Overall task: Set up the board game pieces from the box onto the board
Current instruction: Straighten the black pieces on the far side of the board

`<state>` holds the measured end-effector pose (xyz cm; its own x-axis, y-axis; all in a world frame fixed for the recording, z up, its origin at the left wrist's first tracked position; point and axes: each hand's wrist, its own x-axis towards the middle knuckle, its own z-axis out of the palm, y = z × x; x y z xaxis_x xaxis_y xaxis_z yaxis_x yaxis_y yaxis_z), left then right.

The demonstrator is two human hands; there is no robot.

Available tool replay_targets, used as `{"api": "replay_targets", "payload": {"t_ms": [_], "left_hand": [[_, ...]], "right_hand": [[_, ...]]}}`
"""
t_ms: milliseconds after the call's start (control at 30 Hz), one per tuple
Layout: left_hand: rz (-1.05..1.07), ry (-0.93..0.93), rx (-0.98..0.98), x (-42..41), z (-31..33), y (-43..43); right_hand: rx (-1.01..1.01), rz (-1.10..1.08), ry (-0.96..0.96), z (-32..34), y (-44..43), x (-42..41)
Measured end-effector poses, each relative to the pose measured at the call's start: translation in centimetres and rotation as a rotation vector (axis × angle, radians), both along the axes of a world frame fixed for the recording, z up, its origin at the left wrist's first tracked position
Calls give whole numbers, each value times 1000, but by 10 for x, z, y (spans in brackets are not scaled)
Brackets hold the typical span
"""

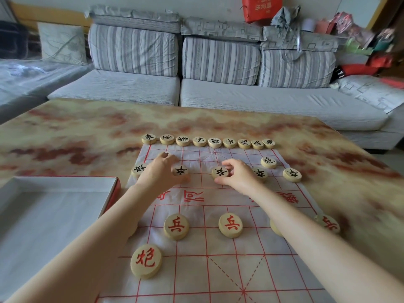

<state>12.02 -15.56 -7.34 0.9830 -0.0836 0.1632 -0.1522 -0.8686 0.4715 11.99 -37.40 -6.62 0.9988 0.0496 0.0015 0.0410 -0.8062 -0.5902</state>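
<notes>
A white cloth board [218, 270] with a red grid lies on the table. Round wooden pieces with black characters form a row [215, 142] along its far edge. My left hand [160, 171] pinches a black-marked piece [180, 171] in the pawn row, and another piece peeks out behind its fingers. My right hand [237, 174] grips a second black-marked pawn [219, 172]. Red-marked pieces [176, 226] [230, 224] and a red cannon [146, 260] stand on the near half; my right forearm hides part of one more.
An open white box with red sides [65, 193] sits left of the board on the marbled table [65, 136]. A grey striped sofa [218, 90] stands just beyond the table's far edge, with bags piled at its right end.
</notes>
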Motion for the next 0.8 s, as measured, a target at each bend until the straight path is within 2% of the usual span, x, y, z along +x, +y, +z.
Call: {"api": "replay_targets", "payload": {"t_ms": [200, 467, 800], "left_hand": [[-63, 57, -81, 0, 0, 8], [13, 40, -122, 2, -3, 3], [9, 36, -117, 0, -2, 3]], "right_hand": [[-23, -32, -10, -1, 1, 2], [-50, -6, -6, 1, 2, 0], [-36, -4, -8, 1, 2, -1]]}}
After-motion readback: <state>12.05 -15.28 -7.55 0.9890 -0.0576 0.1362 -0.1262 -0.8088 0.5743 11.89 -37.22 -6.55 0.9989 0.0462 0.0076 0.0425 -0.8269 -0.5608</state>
